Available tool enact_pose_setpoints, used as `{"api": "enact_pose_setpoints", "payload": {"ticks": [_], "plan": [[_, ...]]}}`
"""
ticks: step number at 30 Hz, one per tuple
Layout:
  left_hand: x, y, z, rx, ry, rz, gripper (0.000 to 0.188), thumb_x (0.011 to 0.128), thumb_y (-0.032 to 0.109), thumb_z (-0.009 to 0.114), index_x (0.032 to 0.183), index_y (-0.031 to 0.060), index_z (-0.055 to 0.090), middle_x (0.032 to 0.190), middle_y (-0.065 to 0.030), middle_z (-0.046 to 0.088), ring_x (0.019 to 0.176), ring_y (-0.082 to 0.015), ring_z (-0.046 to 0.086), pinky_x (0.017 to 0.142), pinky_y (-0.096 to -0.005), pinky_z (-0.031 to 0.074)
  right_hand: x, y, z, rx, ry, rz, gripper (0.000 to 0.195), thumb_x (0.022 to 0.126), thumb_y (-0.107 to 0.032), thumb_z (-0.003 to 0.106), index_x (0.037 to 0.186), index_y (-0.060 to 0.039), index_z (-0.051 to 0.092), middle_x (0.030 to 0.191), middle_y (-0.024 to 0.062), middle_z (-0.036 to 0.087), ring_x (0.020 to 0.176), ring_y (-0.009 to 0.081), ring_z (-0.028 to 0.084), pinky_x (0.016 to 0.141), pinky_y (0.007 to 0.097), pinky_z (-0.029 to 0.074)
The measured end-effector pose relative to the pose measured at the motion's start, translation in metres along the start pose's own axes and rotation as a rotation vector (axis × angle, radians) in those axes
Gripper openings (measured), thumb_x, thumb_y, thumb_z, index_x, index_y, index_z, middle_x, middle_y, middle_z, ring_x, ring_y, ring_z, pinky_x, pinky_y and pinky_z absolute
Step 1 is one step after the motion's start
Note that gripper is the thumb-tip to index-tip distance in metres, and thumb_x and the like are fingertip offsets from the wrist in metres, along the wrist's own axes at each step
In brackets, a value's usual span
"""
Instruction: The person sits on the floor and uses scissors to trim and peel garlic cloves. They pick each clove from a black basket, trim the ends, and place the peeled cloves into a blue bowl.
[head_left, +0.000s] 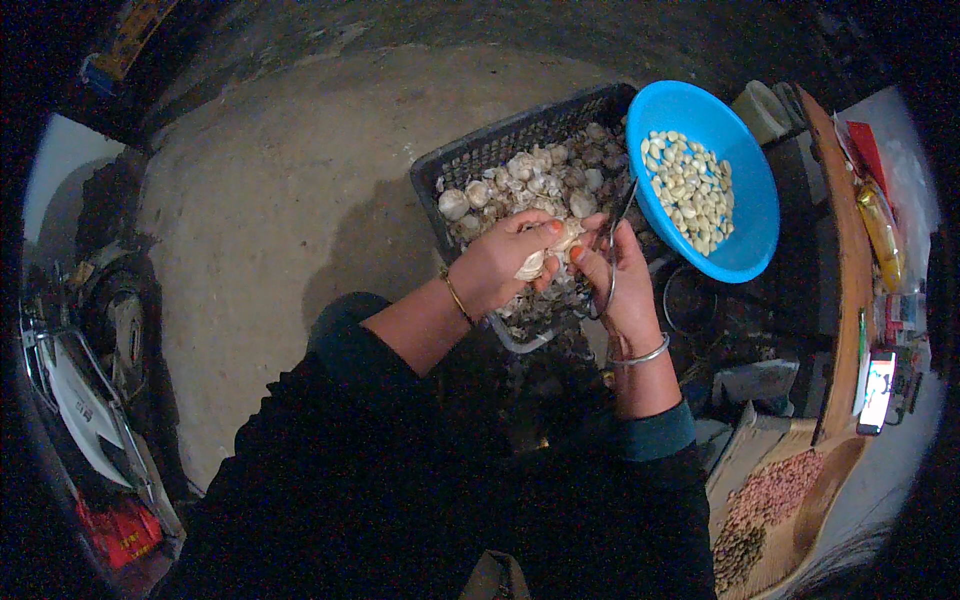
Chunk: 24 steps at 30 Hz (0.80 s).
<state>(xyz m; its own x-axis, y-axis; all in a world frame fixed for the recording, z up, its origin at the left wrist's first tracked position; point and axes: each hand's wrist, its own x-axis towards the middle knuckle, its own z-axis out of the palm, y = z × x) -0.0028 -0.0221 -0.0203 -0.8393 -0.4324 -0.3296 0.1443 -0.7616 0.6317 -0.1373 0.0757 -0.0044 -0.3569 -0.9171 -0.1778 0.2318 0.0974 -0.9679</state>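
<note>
My left hand (499, 259) grips a garlic bulb (566, 236) whose papery skin is partly loose. On the bulb's other side, my right hand (622, 289) pinches it with thumb and fingers, and a thin metal tool (613, 262), perhaps scissors, lies across that palm. Both hands are over a black plastic crate (517, 112) holding whole garlic bulbs (454, 204) and loose skins. A blue plastic basin (757, 225) rests tilted at the crate's right side, with many peeled garlic cloves (694, 187) in it.
A wooden table edge (844, 262) runs down the right, bearing a lit phone (876, 394) and a yellow packet (879, 232). Below it, a woven tray (817, 540) holds pinkish beans or peanuts (776, 487). A pale bucket (761, 112) stands behind the basin. Part of a scooter (82, 412) is at left.
</note>
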Motion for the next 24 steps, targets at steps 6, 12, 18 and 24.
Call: {"api": "enact_pose_setpoints", "payload": {"ticks": [6, 12, 18, 24], "plan": [[-0.002, 0.005, 0.002, -0.094, -0.052, -0.081, 0.022, 0.089, 0.022, 0.052, 0.103, 0.005, 0.051, 0.086, -0.0081, 0.06, 0.061, -0.0148, 0.056, 0.05, -0.0273, 0.045, 0.001, 0.001, -0.008, -0.017, 0.043, -0.007, 0.035, 0.079, -0.002, 0.061, 0.11, -0.0061, 0.047, 0.085, 0.0012, 0.052, 0.077, 0.0108, 0.051, 0.072, 0.0238, 0.044], [-0.002, 0.0, 0.006, 0.037, 0.084, 0.064, 0.019, 0.089, 0.018, 0.052, 0.102, 0.0052, 0.051, 0.083, -0.0065, 0.058, 0.065, -0.0151, 0.057, 0.053, -0.0269, 0.046, 0.0, -0.003, -0.004, -0.256, 0.096, -0.14, 0.041, 0.079, -0.002, 0.063, 0.116, -0.0042, 0.045, 0.091, 0.002, 0.055, 0.084, 0.0106, 0.051, 0.076, 0.0252, 0.045], [0.003, -0.014, 0.002, -0.023, 0.015, 0.128, 0.017, 0.088, 0.014, 0.052, 0.102, 0.0039, 0.05, 0.084, -0.0078, 0.058, 0.069, -0.0157, 0.056, 0.06, -0.0276, 0.047, 0.003, 0.014, 0.003, -0.307, 0.097, -0.152, 0.048, 0.076, -0.003, 0.067, 0.118, -0.0049, 0.044, 0.091, 0.0015, 0.054, 0.083, 0.0102, 0.05, 0.076, 0.0252, 0.046], [0.002, -0.012, -0.003, -0.127, -0.005, 0.064, 0.016, 0.088, 0.014, 0.05, 0.1, 0.0037, 0.051, 0.086, -0.0086, 0.059, 0.071, -0.0175, 0.057, 0.06, -0.029, 0.048, 0.001, 0.003, 0.008, -0.118, 0.042, -0.079, 0.043, 0.078, -0.001, 0.063, 0.117, -0.0055, 0.045, 0.089, -0.0001, 0.052, 0.083, 0.0091, 0.05, 0.075, 0.0247, 0.046]]}}
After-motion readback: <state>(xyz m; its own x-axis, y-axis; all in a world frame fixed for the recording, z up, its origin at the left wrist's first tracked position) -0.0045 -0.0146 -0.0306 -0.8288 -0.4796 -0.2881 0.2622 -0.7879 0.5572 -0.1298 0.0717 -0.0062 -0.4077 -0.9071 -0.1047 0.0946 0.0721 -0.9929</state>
